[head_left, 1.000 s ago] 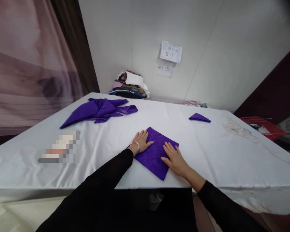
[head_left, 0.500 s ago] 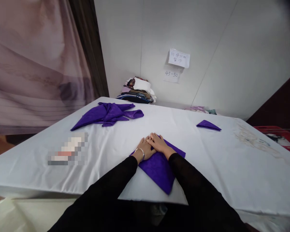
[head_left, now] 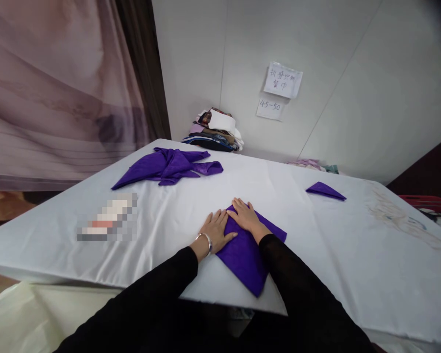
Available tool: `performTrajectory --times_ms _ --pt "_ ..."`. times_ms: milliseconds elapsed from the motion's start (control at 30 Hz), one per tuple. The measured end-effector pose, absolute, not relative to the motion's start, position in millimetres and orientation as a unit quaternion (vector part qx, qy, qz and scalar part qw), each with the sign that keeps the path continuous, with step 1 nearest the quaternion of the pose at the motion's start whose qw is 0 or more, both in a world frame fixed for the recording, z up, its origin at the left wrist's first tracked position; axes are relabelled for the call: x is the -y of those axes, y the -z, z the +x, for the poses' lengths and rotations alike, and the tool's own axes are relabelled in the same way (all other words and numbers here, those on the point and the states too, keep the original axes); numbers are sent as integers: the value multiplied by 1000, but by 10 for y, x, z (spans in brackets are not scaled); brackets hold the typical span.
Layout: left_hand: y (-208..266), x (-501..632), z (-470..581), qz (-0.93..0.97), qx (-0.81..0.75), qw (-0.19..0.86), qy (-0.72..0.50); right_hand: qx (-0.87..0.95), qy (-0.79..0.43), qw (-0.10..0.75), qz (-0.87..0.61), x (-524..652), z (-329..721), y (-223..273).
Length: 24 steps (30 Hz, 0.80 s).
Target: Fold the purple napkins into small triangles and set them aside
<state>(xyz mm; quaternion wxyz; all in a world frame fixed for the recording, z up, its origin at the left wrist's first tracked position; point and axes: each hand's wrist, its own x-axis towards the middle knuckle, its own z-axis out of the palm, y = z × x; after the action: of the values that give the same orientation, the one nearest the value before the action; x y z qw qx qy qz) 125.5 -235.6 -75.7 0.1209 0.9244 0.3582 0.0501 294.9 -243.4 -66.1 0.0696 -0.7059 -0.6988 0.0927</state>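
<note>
The folded purple napkin (head_left: pixel 242 257) lies near the front of the white-covered surface (head_left: pixel 294 274), a corner pointing to the near edge; the left hand (head_left: pixel 215 230) rests along its left edge, the right hand (head_left: pixel 245 216) over its far corner; each grip is flat and unclosed; a folded purple triangle (head_left: pixel 325 190) sits farther right, crumpled purple cloth (head_left: pixel 169 166) farther left.

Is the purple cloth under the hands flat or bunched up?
Flat: the purple cloth lies smooth and straight-edged beneath the left hand and right hand. Its number of layers I cannot tell.
</note>
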Motion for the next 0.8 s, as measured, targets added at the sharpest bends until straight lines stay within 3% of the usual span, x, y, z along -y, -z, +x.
performTrajectory --times_ms 600,800 --pt "561 2876 370 909 -403 88 -58 699 -92 56 -707 2453 2935 643" --pt "394 2558 711 876 -450 120 -125 697 -97 66 -707 2452 2941 647"
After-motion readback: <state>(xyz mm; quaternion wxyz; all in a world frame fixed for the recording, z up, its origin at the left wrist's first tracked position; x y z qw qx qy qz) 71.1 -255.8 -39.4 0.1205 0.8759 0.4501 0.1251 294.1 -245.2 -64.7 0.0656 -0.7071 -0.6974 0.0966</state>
